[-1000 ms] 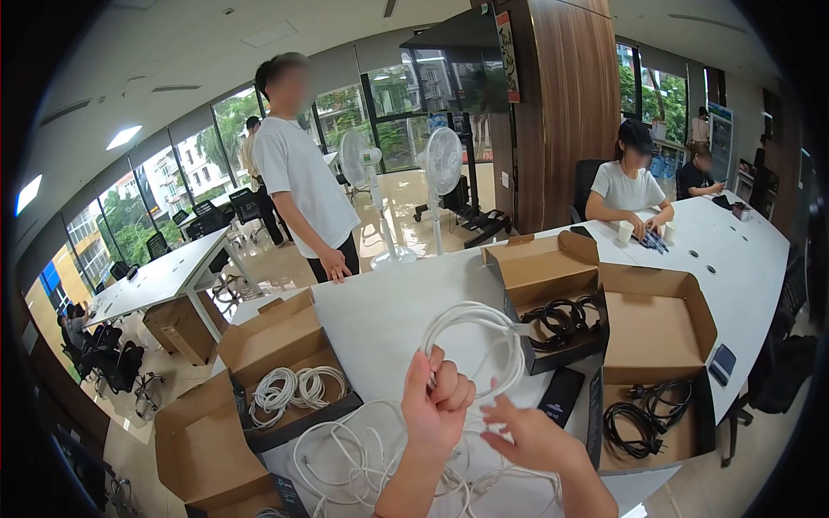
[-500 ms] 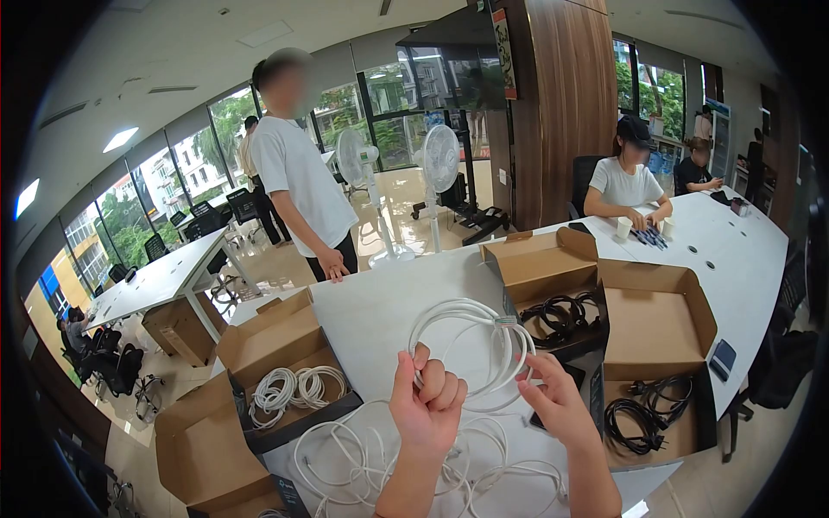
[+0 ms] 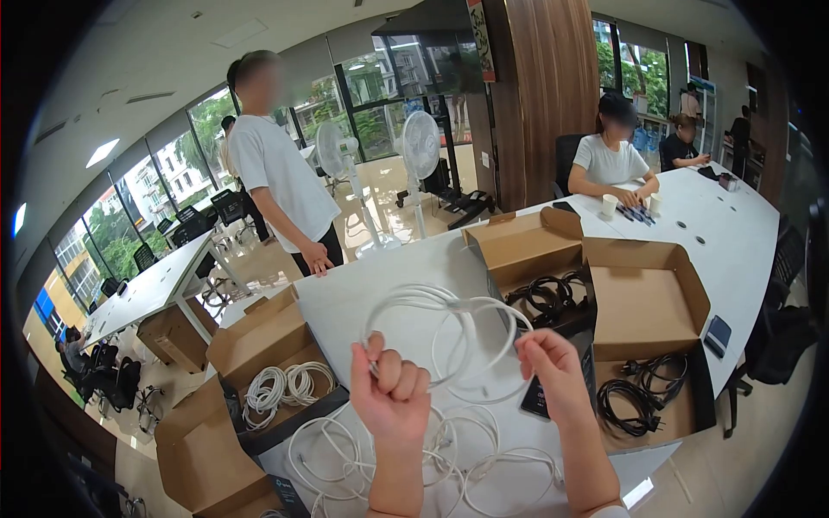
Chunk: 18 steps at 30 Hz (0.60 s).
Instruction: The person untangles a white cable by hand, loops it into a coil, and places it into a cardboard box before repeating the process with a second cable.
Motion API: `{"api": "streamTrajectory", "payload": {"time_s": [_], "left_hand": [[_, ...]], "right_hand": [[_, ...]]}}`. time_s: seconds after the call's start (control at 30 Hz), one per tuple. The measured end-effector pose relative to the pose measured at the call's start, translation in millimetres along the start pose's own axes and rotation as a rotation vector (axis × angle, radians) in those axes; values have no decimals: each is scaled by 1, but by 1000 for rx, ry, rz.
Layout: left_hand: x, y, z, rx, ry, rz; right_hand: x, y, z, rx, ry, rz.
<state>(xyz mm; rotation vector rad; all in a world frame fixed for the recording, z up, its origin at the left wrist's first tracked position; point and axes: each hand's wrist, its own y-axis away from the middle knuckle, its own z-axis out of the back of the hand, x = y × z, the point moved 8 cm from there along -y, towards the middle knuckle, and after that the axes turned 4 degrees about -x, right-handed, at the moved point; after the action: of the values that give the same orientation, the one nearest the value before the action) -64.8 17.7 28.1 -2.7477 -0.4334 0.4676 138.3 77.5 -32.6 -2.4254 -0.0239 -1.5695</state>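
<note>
My left hand (image 3: 390, 390) is closed in a fist round one side of a coiled white cable (image 3: 413, 293), held up above the table. At the other side, my right hand (image 3: 553, 367) pinches a loop of the same cable between thumb and fingers. The loops spread apart between both hands. Below them, more loose white cables (image 3: 449, 440) lie tangled on the white table (image 3: 380, 285). A dark flat object (image 3: 535, 399) sits partly hidden behind my right hand.
An open cardboard box (image 3: 259, 345) on the left holds coiled white cables (image 3: 264, 397). Two open boxes on the right hold black cables (image 3: 630, 406). Another open box (image 3: 203, 453) is at lower left. One person (image 3: 285, 173) stands across the table; another (image 3: 609, 164) sits beyond, handling small dark items.
My hands have moved apart, pulling the cable's loops wider. The right hand has gone from fingers loosely beside the coil to pinching a loop. The view has shifted slightly.
</note>
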Motion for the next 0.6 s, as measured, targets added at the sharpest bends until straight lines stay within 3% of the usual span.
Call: {"api": "streamTrajectory", "payload": {"time_s": [0.2,0.4,0.53,0.6], "left_hand": [[-14,4,-10,123,41,-66],[-21,8,-11,98,76,-90],[-97,41,-22,174,15,-428],[-125,62,-33,290,19,-553]], "right_hand": [[15,-4,21,-167,16,106],[33,-5,56,-409,-77,274],[31,-8,88,-437,-447,86],[34,-6,108,-519,-484,144]]}}
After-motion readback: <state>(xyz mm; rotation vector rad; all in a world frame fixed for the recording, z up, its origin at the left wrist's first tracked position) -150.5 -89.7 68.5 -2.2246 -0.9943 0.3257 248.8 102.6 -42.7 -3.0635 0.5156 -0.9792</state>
